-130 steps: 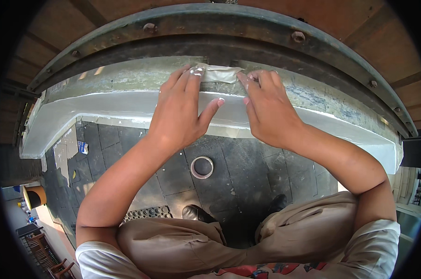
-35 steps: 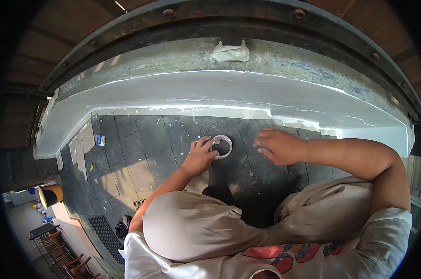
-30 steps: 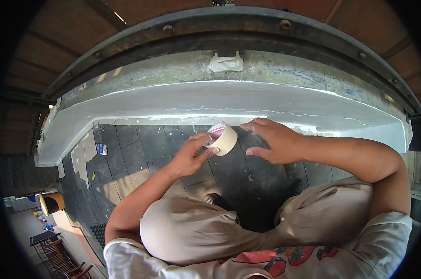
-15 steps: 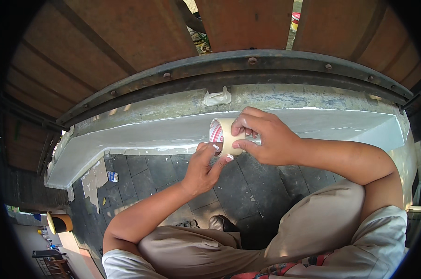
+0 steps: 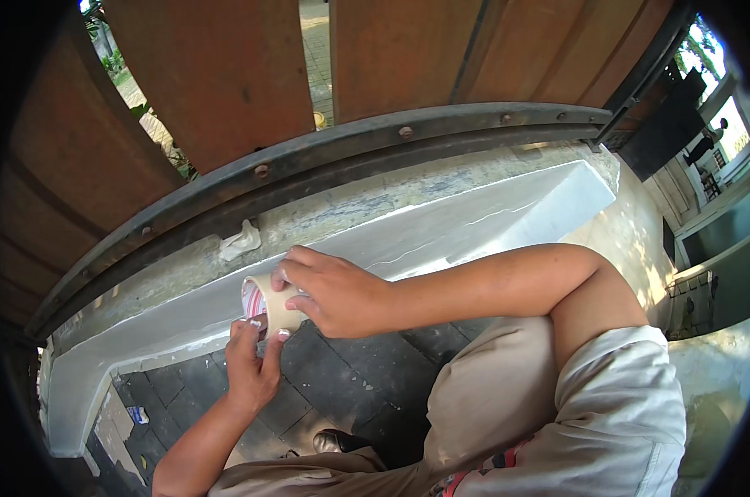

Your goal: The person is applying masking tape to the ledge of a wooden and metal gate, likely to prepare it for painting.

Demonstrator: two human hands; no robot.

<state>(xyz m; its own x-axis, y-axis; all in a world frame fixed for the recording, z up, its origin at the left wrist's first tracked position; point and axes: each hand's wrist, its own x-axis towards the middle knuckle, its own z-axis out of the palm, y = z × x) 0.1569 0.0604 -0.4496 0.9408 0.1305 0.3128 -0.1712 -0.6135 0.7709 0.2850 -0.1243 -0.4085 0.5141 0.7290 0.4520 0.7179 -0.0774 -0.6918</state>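
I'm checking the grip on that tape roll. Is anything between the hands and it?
Nothing visible. The right hand wraps the tape roll from above and the left hand pinches its lower edge with the fingertips; both touch it directly, in front of the white-painted ledge.

Tape roll in two hands, in front of a curb under a gate

The tape roll (image 5: 269, 305) sits near the middle, toward 9 o'clock. The right hand (image 5: 333, 291) grips it from 3 o'clock, and the left hand (image 5: 252, 364) touches it from 6 o'clock. Behind the roll, toward 12 o'clock, the concrete curb (image 5: 441, 228) runs from 8 o'clock up to 2 o'clock. A stuck piece of tape (image 5: 241, 242) lies on the curb, just at 11 o'clock from the roll. The metal rail (image 5: 342, 153) lies on the curb's far side, with the wooden gate (image 5: 217, 74) above it. The paving tiles (image 5: 342, 389) lie below the hands. A shoe (image 5: 337, 441) rests on them at 6 o'clock, and the bent knee (image 5: 491, 389) is at 4 o'clock.
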